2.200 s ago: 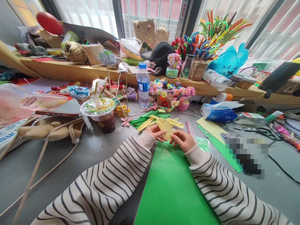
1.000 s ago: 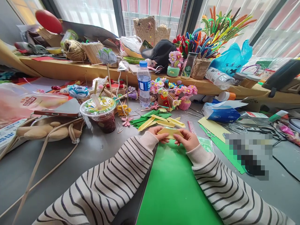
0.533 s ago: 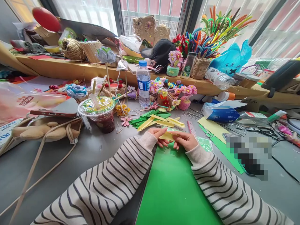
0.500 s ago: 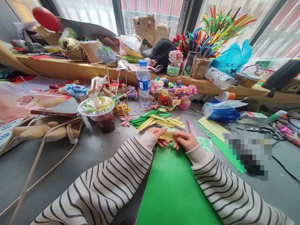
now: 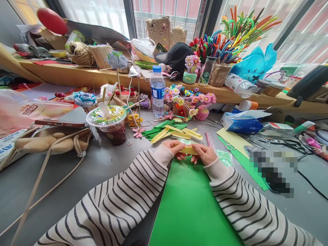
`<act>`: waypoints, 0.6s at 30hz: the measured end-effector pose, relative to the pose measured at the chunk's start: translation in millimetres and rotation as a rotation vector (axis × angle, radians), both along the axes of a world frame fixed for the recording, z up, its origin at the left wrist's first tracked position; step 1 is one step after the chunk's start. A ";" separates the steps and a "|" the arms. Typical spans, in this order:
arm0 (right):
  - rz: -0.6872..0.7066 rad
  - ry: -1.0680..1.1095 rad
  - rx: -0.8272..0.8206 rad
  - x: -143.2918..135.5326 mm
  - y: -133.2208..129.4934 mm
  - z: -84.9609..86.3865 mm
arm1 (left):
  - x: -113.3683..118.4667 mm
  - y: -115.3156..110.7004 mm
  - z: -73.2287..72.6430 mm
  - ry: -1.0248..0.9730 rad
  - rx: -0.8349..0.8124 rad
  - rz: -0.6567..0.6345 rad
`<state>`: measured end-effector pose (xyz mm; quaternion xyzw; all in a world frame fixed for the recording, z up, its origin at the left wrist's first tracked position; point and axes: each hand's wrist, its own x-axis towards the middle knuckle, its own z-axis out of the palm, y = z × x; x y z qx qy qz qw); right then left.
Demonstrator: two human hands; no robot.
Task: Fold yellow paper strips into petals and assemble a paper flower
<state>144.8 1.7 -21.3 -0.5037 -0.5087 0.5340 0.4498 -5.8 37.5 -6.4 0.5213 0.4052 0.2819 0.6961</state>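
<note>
Left hand (image 5: 176, 149), right hand (image 5: 204, 153): fingers clamped on folded yellow paper (image 5: 189, 149), over far end of green sheet (image 5: 193, 201). From paper: yellow strips (image 5: 193, 133) near 12 o'clock; water bottle (image 5: 157, 93) at 11, blue label; glass bottle (image 5: 206, 72) near 1, round green badge, maybe Starbucks; blue bag (image 5: 256, 65) between 1 and 2, Chinese writing, black cross.

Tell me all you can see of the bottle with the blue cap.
The bottle looks like clear plastic, with a blue cap on top and a blue-and-white label round its middle. It stands upright on the grey table, clear liquid showing below the label. Crocheted-looking flowers sit close on its right; neither hand touches it.
</note>
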 end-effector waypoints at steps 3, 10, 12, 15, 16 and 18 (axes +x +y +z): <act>-0.003 -0.020 0.015 0.9 0.0 0.4 | 0.2 -0.4 1.0 -0.003 0.004 -0.002; 0.025 0.005 -0.009 1.6 0.6 2.3 | -1.5 1.3 -1.1 0.010 0.013 0.002; 0.017 0.017 0.003 1.5 0.5 2.4 | -2.0 2.1 -2.2 0.022 0.027 0.025; 0.010 0.022 0.017 1.1 -0.1 2.7 | -2.2 2.4 -2.3 0.013 0.034 0.024; 0.007 0.022 0.018 0.9 -0.3 2.8 | -2.2 2.1 -1.9 0.010 0.035 0.026; 0.003 0.022 0.015 0.4 -0.4 3.0 | -2.2 1.4 -1.2 0.012 0.050 0.044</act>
